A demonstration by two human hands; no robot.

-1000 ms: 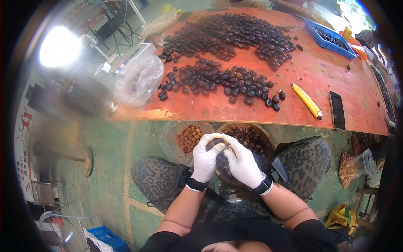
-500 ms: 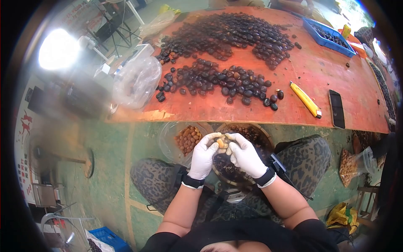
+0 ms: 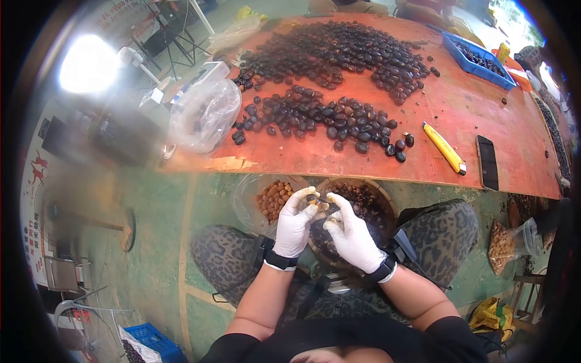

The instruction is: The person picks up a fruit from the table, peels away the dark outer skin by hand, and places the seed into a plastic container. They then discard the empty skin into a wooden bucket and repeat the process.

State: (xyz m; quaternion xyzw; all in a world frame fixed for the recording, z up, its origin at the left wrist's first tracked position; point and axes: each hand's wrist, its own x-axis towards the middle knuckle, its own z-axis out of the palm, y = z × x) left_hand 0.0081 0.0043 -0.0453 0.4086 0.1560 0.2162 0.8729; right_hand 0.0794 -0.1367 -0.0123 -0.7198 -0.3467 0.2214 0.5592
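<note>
My left hand point(image 3: 295, 231), in a white glove, pinches a small dark-shelled nut point(image 3: 321, 203) with a brownish part showing. My right hand point(image 3: 354, 241), also gloved, is close against it with thumb and forefinger curled; what lies between those fingertips is too small to make out. Below the hands, a round basket point(image 3: 392, 209) holds dark shell pieces point(image 3: 364, 201). Left of it, a clear plastic bowl point(image 3: 241, 202) contains brown shelled nuts point(image 3: 275, 198).
On the red table point(image 3: 290, 156) lie heaps of dark nuts point(image 3: 345, 54), a yellow utility knife point(image 3: 443, 147), a phone point(image 3: 486, 162) and a blue tray point(image 3: 478, 69). A clear plastic bag point(image 3: 206, 115) sits at the left edge. A bag of brown nuts point(image 3: 500, 247) stands to the right.
My fingertips have moved slightly apart, the right hand shifting a little right and down. The pale yellow face of the nut no longer shows; a dark part does. The view has shifted slightly.
</note>
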